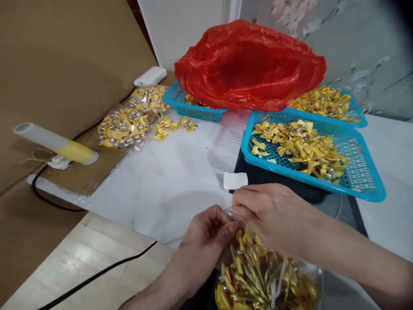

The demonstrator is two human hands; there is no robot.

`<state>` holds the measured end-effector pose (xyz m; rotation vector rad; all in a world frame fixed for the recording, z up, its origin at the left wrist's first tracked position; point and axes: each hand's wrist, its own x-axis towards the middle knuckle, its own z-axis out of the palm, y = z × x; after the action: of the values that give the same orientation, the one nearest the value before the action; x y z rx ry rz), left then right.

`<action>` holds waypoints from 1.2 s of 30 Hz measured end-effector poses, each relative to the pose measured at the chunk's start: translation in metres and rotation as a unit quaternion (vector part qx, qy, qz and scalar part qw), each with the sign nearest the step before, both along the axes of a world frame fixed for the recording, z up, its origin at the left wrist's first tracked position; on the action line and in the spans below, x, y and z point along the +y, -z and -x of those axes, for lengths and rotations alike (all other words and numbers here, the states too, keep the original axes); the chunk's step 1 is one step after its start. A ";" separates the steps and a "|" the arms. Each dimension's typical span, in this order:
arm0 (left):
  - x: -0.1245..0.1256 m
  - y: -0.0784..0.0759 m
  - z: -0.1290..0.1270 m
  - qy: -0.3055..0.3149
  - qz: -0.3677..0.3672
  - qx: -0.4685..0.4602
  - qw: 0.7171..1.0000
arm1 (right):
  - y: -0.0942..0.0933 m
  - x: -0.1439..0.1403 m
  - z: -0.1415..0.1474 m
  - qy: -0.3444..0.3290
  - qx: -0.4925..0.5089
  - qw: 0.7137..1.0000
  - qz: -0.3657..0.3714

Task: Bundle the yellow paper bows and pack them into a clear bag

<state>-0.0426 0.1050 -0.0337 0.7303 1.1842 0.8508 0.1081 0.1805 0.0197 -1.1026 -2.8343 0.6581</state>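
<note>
A clear plastic bag (264, 275) full of yellow ribbon bows with silvery beads and gold ties is at the bottom of the view, close to me. My left hand (209, 232) pinches the gathered top of this bag between thumb and fingers. Right beside it, my right hand (261, 206) has its fingers curled round the same bunched plastic. The fingertips of both hands almost meet there, and part of the grip is hidden. Just beyond my right hand lies a small white piece of paper (235, 181) on the white table (167, 185).
A blue basket (371, 172) of yellow bows stands at the right, with another basket (358, 113) behind it. A red plastic bag (251, 69) covers part of a third basket (196, 112). Filled clear bags (125, 125), loose bows (166, 127) and a tube (58, 144) are at left.
</note>
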 end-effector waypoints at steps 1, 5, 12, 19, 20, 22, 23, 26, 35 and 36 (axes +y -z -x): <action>0.000 0.000 0.000 0.002 0.004 0.001 1.000 | 0.000 0.002 0.000 0.001 0.007 1.000 0.015; 0.000 0.000 0.001 0.004 0.016 -0.005 1.000 | -0.004 0.004 -0.001 0.010 0.042 0.997 0.064; 0.003 -0.004 0.001 -0.034 0.016 -0.059 0.998 | -0.008 0.015 -0.034 0.063 0.116 0.960 0.245; 0.015 -0.011 0.014 0.008 0.016 -0.018 1.000 | 0.022 0.008 -0.069 0.094 0.012 0.937 0.337; 0.016 -0.012 0.017 0.021 0.008 -0.001 1.000 | 0.024 0.006 -0.072 0.097 0.012 0.931 0.353; 0.020 -0.015 0.025 0.052 -0.003 0.020 0.998 | 0.026 0.004 -0.077 0.111 0.021 0.920 0.375; 0.023 -0.016 0.029 0.067 0.001 0.013 0.998 | 0.026 0.004 -0.078 0.116 0.026 0.916 0.383; 0.036 -0.022 0.038 0.107 0.042 -0.082 0.990 | 0.024 0.002 -0.080 0.121 0.040 0.911 0.391; 0.068 -0.037 0.010 0.319 -0.033 0.127 0.939 | 0.019 -0.002 -0.070 0.126 0.090 0.918 0.364; 0.069 -0.037 0.009 0.325 -0.033 0.130 0.936 | 0.019 -0.002 -0.070 0.127 0.092 0.919 0.361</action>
<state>-0.0517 0.1738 0.0034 1.2295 1.0426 0.2411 0.1786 0.1786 0.0006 -1.3451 -2.2506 1.7445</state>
